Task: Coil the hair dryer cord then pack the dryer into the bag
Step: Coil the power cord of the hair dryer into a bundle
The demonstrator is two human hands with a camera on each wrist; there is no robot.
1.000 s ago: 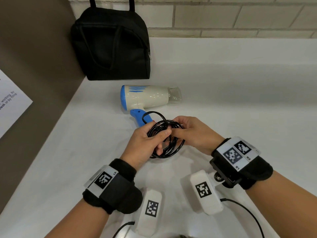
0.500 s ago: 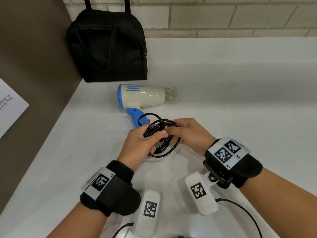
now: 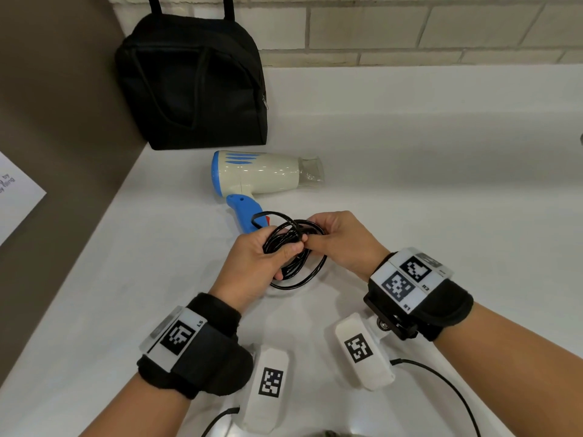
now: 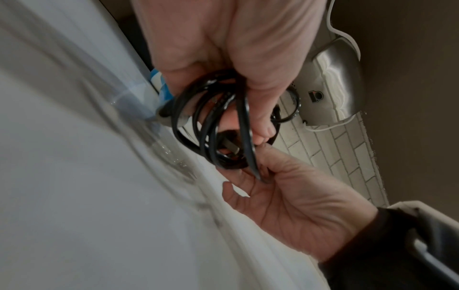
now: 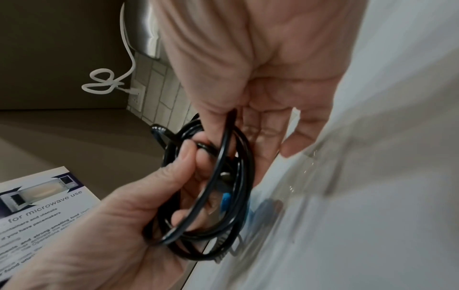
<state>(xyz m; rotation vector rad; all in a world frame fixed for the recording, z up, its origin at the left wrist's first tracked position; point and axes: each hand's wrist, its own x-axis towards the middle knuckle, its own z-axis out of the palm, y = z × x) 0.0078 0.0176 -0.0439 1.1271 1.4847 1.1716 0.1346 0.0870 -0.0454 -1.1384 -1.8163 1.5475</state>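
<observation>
A cream and blue hair dryer (image 3: pixel 258 175) lies on its side on the white counter (image 3: pixel 426 190), nozzle to the right. Its black cord (image 3: pixel 298 263) is gathered into a small coil just in front of the blue handle. My left hand (image 3: pixel 284 253) grips one side of the coil (image 4: pixel 213 121), thumb on top. My right hand (image 3: pixel 310 239) pinches a strand at the coil's other side (image 5: pixel 228 125). The black bag (image 3: pixel 192 80) stands upright behind the dryer in the back left corner; its opening does not show.
A brown side wall (image 3: pixel 56 121) borders the counter on the left, with a printed notice (image 3: pixel 15 197) on it. A brick wall (image 3: pixel 410 29) closes off the back. A steel fixture (image 4: pixel 332 84) with a white cable hangs on the wall.
Both hands have kept their hold on the coil and shifted slightly toward the dryer handle. My right fingers have worked a strand closer into the bundle.
</observation>
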